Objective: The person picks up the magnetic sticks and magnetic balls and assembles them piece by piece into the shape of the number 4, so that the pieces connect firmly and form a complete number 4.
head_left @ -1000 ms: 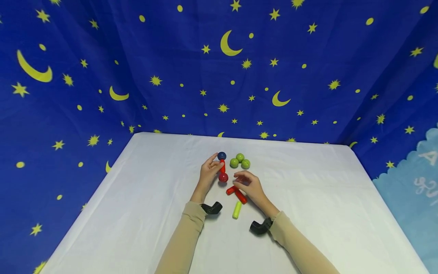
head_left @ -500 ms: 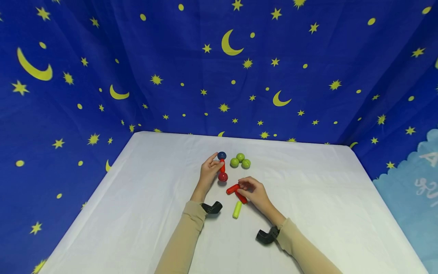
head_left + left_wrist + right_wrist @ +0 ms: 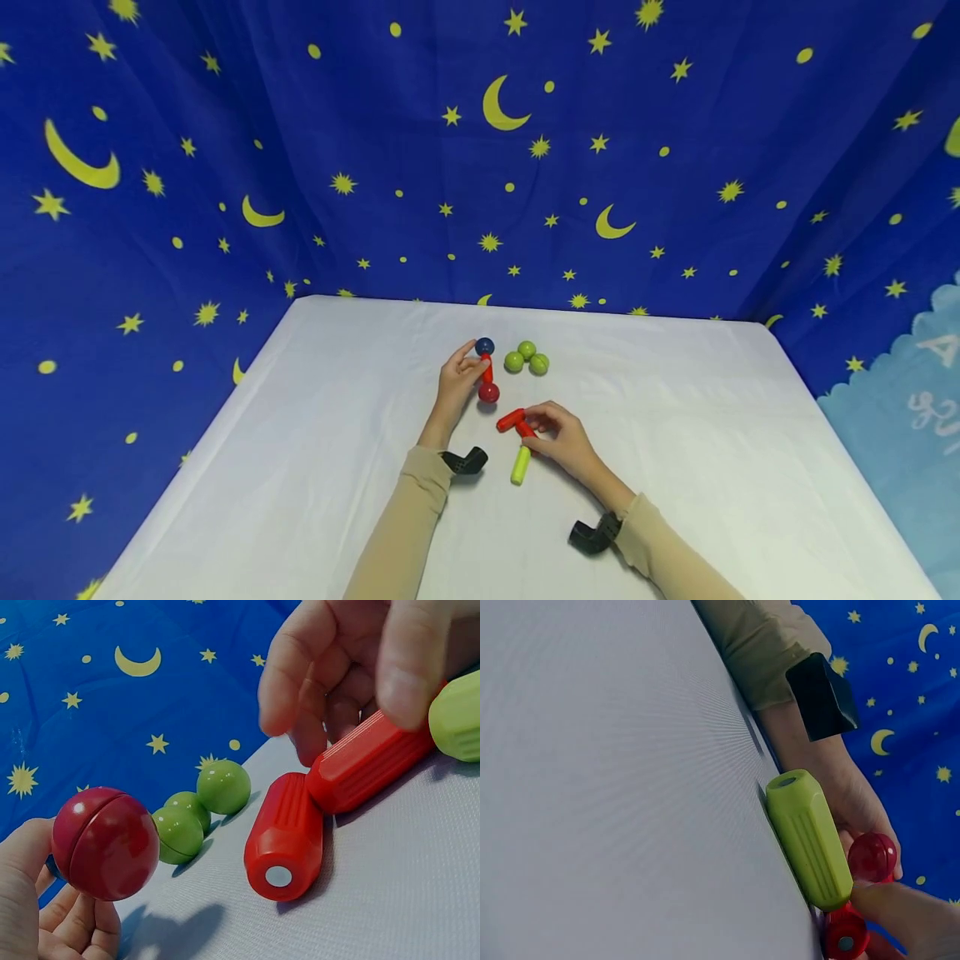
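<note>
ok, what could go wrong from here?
If the right hand lifts the red stick beneath it, the second red stick and yellow-green stick, both close by, could shift. The red ball on the held stick in the left hand might come off if bumped. The round green balls could roll.

On the tabletop (image 3: 315, 517), whose far edge meets the curtain (image 3: 420, 167), the trio of balls (image 3: 527, 353) sits closest to that edge, about midway between the far corners, one ball behind the other two. Just left of them is the held rod (image 3: 487, 368), the left hand (image 3: 455, 385) on its left side; the far ball (image 3: 485, 346) is at its end toward the far edge, the near ball (image 3: 489, 392) at the opposite end. Nearer than these, the left rod (image 3: 511, 419) touches the middle rod (image 3: 526, 430) at its right. The right hand (image 3: 564, 435) is at the middle rod's right. Just before that rod lies the front rod (image 3: 521, 465).
</note>
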Tool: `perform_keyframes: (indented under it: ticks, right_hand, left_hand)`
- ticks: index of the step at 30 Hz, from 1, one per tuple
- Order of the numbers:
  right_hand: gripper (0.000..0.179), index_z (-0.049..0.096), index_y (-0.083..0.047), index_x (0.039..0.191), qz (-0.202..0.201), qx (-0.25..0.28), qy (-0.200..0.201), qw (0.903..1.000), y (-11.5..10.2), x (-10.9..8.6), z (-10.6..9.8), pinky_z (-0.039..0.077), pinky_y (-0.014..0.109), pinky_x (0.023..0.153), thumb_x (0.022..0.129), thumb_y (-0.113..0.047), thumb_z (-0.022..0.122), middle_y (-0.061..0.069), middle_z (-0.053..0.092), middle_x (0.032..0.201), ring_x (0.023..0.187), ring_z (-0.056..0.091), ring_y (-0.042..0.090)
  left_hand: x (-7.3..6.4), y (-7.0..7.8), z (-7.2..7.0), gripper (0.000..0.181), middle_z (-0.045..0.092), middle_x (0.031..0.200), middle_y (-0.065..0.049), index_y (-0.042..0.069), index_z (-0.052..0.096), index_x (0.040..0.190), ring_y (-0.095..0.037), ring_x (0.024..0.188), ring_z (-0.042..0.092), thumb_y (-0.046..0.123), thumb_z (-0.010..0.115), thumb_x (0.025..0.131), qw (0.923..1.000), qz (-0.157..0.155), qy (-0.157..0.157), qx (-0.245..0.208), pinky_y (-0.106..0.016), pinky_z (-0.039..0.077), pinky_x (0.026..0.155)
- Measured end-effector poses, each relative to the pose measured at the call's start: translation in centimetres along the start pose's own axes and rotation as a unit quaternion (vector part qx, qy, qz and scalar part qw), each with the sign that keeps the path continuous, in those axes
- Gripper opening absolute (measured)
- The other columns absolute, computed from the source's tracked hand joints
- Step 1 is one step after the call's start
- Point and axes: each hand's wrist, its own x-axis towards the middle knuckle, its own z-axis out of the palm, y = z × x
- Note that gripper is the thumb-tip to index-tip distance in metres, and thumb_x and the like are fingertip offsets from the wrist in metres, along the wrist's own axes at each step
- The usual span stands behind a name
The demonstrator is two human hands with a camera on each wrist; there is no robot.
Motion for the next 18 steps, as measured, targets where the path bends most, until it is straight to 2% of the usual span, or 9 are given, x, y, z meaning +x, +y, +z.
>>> perform_keyframes:
  ticks: [3, 10, 13, 18]
  right_hand:
    - [0.035, 0.066, -0.001, 0.108, -0.005, -0.018, -0.008, 0.9998, 0.0, -0.2, -0.1, 0.052, 0.02, 0.073, 0.074, -0.003, 0.078, 0.014, 0.065, 0.094, 0.082, 0.06, 0.015]
    - [0.035, 0.063, 0.01, 0.108, 0.004, -0.05, -0.03, 0.9983, -4.1, -0.4, -0.6, 0.054, 0.03, 0.073, 0.074, 0.008, 0.072, 0.023, 0.066, 0.093, 0.081, 0.06, 0.036]
    - [0.035, 0.063, 0.009, 0.108, 0.007, -0.056, -0.034, 0.9978, -4.1, -0.4, -0.6, 0.053, 0.03, 0.073, 0.074, 0.008, 0.072, 0.022, 0.066, 0.093, 0.081, 0.06, 0.035]
    - [0.036, 0.063, 0.009, 0.109, 0.005, -0.053, -0.033, 0.998, -4.1, -0.3, -0.7, 0.053, 0.03, 0.073, 0.074, 0.008, 0.072, 0.022, 0.067, 0.093, 0.081, 0.06, 0.034]
  left_hand:
    - [-0.3, 0.3, 0.1, 0.055, 0.062, 0.079, 0.009, -0.002, 0.043, 0.14, 0.0, 0.069, 0.055, 0.01, 0.064, 0.09, 1.0, -0.002, 0.002, 0.002, -0.016, 0.044, 0.063]
    - [1.1, -2.8, 0.1, 0.053, 0.062, 0.079, 0.012, 0.011, 0.049, 0.138, 0.0, 0.069, 0.055, 0.016, 0.067, 0.088, 0.9995, 0.005, 0.028, 0.013, -0.016, 0.044, 0.062]
    - [1.2, -2.9, 0.0, 0.053, 0.062, 0.079, 0.011, 0.01, 0.049, 0.139, -0.001, 0.069, 0.055, 0.016, 0.066, 0.089, 0.9996, 0.009, 0.025, 0.01, -0.016, 0.044, 0.064]
    - [1.2, -2.4, -0.1, 0.054, 0.062, 0.078, 0.01, 0.009, 0.048, 0.139, -0.002, 0.069, 0.055, 0.015, 0.067, 0.088, 0.9999, -0.006, 0.014, -0.007, -0.016, 0.045, 0.066]
